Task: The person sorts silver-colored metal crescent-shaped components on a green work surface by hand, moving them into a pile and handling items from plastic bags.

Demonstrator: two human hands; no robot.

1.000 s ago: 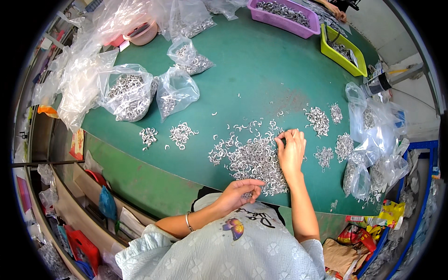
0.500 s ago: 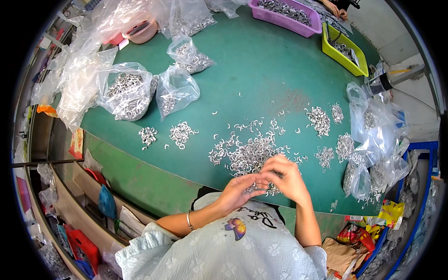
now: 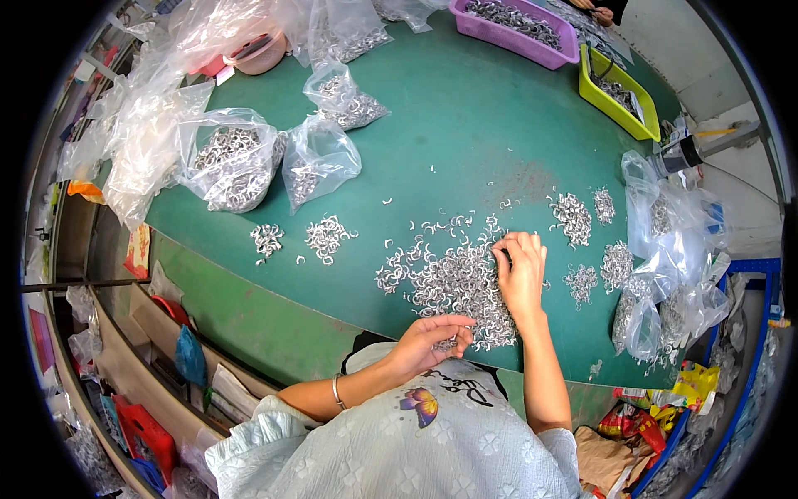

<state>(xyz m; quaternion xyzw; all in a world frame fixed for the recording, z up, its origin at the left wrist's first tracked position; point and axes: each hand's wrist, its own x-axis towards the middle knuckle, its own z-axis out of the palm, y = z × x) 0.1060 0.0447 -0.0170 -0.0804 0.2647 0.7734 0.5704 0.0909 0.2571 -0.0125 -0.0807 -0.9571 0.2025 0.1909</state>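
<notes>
A large loose pile of small silvery curved metal pieces (image 3: 453, 279) lies on the green table in front of me. My left hand (image 3: 428, 343) is at the pile's near edge, palm partly up, its fingers curled round a few of these pieces. At the pile's right side my right hand (image 3: 522, 270) reaches down, thumb and fingertips pressed together. Whatever is between those fingertips is too small to make out.
Smaller heaps of metal pieces (image 3: 328, 239) lie to the left, and several more (image 3: 572, 220) to the right. Filled clear bags (image 3: 237, 166) stand at the left, others (image 3: 665, 274) at the right. Purple (image 3: 519, 37) and yellow-green baskets (image 3: 619, 96) are at the far right, near another person's hand (image 3: 600, 14).
My right hand has moved away from my left hand, forward and right to the pile's right side. My left hand stays almost in place, its fingers a little more curled.
</notes>
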